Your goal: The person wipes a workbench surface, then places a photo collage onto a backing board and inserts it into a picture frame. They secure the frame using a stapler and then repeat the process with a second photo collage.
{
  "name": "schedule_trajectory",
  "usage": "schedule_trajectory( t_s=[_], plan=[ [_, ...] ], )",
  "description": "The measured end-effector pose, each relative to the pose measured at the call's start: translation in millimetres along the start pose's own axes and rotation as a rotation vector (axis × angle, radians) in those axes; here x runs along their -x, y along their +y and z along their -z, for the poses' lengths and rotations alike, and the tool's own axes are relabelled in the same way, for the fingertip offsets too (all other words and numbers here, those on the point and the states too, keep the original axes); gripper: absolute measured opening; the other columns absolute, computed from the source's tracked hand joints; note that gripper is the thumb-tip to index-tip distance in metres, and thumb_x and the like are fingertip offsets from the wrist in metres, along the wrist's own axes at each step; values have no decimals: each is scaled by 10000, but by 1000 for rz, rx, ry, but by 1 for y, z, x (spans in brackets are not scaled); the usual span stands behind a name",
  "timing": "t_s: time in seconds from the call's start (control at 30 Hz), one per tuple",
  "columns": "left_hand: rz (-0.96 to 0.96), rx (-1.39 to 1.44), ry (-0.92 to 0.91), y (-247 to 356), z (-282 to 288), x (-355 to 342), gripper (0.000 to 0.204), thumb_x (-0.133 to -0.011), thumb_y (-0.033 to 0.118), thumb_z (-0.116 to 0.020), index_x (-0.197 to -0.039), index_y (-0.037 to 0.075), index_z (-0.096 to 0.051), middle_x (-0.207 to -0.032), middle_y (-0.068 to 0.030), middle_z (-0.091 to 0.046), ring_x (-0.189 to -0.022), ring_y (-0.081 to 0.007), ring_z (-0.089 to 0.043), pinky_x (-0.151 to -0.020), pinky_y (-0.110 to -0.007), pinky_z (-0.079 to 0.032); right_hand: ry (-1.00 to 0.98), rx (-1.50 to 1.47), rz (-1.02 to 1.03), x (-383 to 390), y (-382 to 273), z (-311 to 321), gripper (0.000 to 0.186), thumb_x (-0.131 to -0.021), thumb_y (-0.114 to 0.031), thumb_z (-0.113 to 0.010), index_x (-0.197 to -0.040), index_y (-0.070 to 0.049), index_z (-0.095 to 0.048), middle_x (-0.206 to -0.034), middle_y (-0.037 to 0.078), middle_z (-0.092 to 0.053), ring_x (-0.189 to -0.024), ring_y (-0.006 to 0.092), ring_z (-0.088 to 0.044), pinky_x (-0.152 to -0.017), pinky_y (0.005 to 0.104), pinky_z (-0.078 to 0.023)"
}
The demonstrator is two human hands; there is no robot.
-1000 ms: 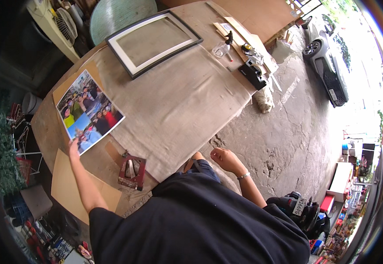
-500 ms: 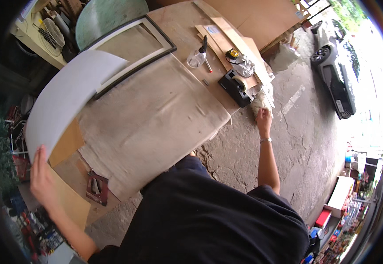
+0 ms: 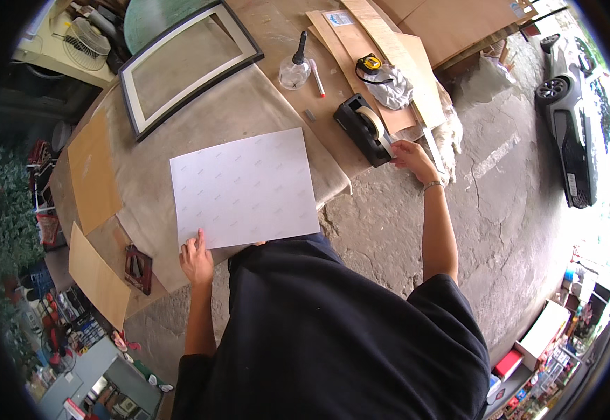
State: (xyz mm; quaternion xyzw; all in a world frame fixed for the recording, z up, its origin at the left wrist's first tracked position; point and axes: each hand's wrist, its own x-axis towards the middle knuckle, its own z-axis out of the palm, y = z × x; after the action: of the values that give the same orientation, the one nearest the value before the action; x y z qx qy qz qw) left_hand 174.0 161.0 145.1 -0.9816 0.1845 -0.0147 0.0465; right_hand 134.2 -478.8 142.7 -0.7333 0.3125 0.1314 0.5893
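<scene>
A white sheet with a faint repeated print [image 3: 245, 187] lies on the beige cloth [image 3: 179, 136] near the front table edge. My left hand [image 3: 196, 260] grips its lower left corner, the index finger stretched over the top and the other fingers bent. At the right, my right hand [image 3: 416, 161] is closed at the cutting end of a black tape dispenser [image 3: 361, 129], pinching the strip of tape [image 3: 387, 145]. A tape roll [image 3: 370, 120] sits in the dispenser. Farther back rests a black picture frame with a white mat [image 3: 133, 105].
Behind the dispenser are a yellow tape measure [image 3: 370, 63], a crumpled plastic bag [image 3: 392, 89] and wooden boards [image 3: 361, 35]. A clear bottle [image 3: 294, 73] and a marker [image 3: 317, 78] stand nearby. At left lie brown boards [image 3: 95, 171] and a dark red tool [image 3: 137, 269].
My left hand has brought the white sheet from the far left, off the frame, to the front middle. My right hand has moved up and left to the tape dispenser.
</scene>
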Motion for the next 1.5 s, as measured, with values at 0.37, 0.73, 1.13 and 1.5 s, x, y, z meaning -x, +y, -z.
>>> schedule_trajectory(
  t_s=[0.37,0.73,1.13,1.5],
  plan=[
    [105,230,13,-8,-27,-17,495,-837,316,-682,-1257,68,-595,-1218,-125,-563,-1147,-337,-518,-952,-443,-421,0,-377,151,11,16,-11,239,-905,-206,-696,-997,11,-656,-1195,100,-625,-906,178,-666,-792,299,-543],
    [748,430,-41,-77,-88,-41,491,-782,333,-791,-1133,49,-598,-1056,-136,-654,-1011,-293,-606,-856,-410,-490,560,498,566,82,27,-129,591,-816,-86,-722,-1369,-101,-517,-1018,158,-603,-956,356,-560,-859,468,-465],
    [949,1069,189,-67,-108,19,142,-881,126,-705,-950,9,-662,-847,-33,-645,-768,-126,-563,-704,-287,-469,360,405,385,27,-22,-297,871,-818,-295,-697,-1506,-58,-219,-1163,258,-487,-1088,432,-470,-975,514,-366],
    [779,481,275,-62,-77,-7,368,-838,190,-730,-1138,19,-604,-1116,-165,-623,-1023,-303,-593,-896,-430,-451,400,279,404,3,-33,-293,322,-900,-133,-667,-1188,-10,-593,-1062,142,-597,-894,225,-617,-741,335,-511]
  ],
)
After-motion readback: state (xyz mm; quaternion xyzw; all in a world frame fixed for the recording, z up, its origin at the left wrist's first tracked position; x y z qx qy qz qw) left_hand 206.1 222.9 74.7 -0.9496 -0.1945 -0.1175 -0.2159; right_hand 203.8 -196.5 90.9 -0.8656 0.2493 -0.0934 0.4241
